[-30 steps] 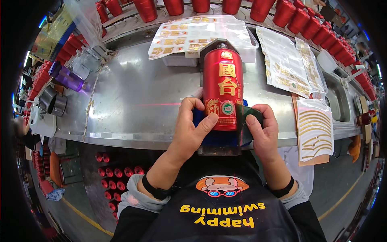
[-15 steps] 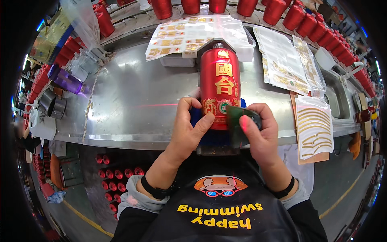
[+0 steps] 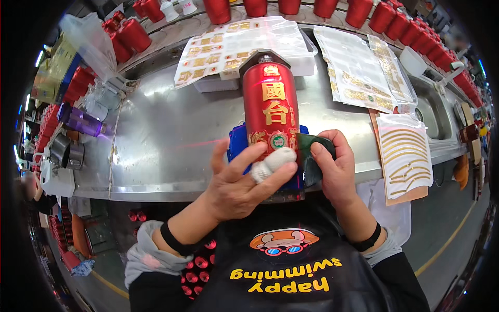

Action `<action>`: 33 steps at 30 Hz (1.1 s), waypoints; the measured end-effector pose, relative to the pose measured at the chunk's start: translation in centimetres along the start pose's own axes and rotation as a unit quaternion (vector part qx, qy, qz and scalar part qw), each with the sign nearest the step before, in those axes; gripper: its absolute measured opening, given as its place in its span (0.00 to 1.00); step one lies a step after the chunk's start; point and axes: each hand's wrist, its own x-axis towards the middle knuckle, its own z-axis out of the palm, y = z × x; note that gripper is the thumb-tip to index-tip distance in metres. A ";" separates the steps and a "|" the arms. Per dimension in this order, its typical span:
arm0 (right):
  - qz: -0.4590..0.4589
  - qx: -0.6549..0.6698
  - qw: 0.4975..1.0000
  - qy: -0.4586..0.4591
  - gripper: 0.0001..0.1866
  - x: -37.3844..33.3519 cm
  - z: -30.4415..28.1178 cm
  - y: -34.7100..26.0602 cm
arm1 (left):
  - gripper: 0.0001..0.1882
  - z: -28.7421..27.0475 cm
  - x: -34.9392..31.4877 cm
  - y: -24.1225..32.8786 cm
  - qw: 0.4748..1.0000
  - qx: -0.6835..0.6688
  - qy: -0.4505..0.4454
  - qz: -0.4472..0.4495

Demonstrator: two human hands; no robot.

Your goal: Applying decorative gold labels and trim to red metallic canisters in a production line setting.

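Observation:
A red bottle (image 3: 270,101) with gold characters lies in a blue-lined holder (image 3: 238,146), its neck toward the far side. Over its near end, my left hand (image 3: 231,195) pinches a small white wad that looks like cloth (image 3: 267,164) between thumb and fingers. That wad is against the bottle's lower front, just below a round green emblem (image 3: 278,141). At the bottle's right side, my right hand (image 3: 335,164) is closed on a dark green flat, flexible piece like a scraper (image 3: 310,148). Its edge lies beside the bottle's lower part.
On the metal bench (image 3: 156,156), sheets of gold labels (image 3: 215,49) rest over a white tray behind the bottle. More sheets (image 3: 356,67) and a strip sheet of gold arcs (image 3: 404,156) lie right, near a sink (image 3: 434,117). Red bottles (image 3: 358,13) line the back; a purple bottle (image 3: 80,118) stands left.
My left hand has come off the bottle's left side and now holds a white wad over its lower front. My right hand keeps the green piece. The view has shifted slightly.

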 end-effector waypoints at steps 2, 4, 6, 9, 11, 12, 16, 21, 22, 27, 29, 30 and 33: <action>0.001 -0.001 1.000 0.006 0.09 0.0 0.0 -0.2 | 0.21 -0.1 2.2 0.0 0.999 -0.005 -0.006 0.051; 0.000 -0.002 1.000 0.010 0.09 0.0 0.2 -0.4 | 0.21 0.4 2.7 0.5 0.999 -0.020 0.002 0.044; -0.015 -0.054 0.998 0.008 0.09 0.1 -0.2 0.1 | 0.22 0.7 1.3 0.3 0.999 -0.034 0.015 0.003; -0.017 -0.033 0.999 0.008 0.09 0.3 0.2 0.1 | 0.24 0.3 -1.4 0.6 0.986 -0.106 0.036 -0.124; -0.014 -0.030 0.999 0.006 0.08 0.4 0.3 0.1 | 0.24 0.5 -2.7 1.2 0.979 -0.119 0.039 -0.158; -0.015 -0.029 0.999 0.002 0.08 0.5 0.3 0.1 | 0.22 0.7 -3.0 1.5 0.972 -0.142 0.049 -0.181; -0.028 -0.034 0.999 0.015 0.08 0.6 0.1 0.1 | 0.24 1.0 -3.8 1.8 0.951 -0.192 0.066 -0.232; -0.008 0.066 0.998 0.010 0.08 0.6 0.5 -1.5 | 0.36 0.7 -2.0 1.3 0.957 -0.158 0.083 -0.229; -0.008 0.064 0.998 0.008 0.08 0.6 0.9 -1.6 | 0.39 0.7 -1.1 1.2 0.962 -0.140 0.078 -0.223; -0.085 -0.132 0.988 -0.011 0.08 2.5 0.1 -1.7 | 0.44 2.0 -1.1 1.2 0.955 -0.123 0.079 -0.257; -0.089 -0.113 0.990 0.013 0.08 2.3 0.5 -2.5 | 0.44 2.4 -1.2 1.1 0.941 -0.154 0.082 -0.291; -0.080 -0.119 0.988 -0.052 0.06 2.1 1.2 -3.4 | 0.45 2.3 -1.3 1.3 0.924 -0.186 0.080 -0.326; -0.225 -0.309 0.924 -0.024 0.07 3.8 1.1 -4.4 | 0.45 1.1 -0.5 0.5 0.950 -0.110 0.029 -0.289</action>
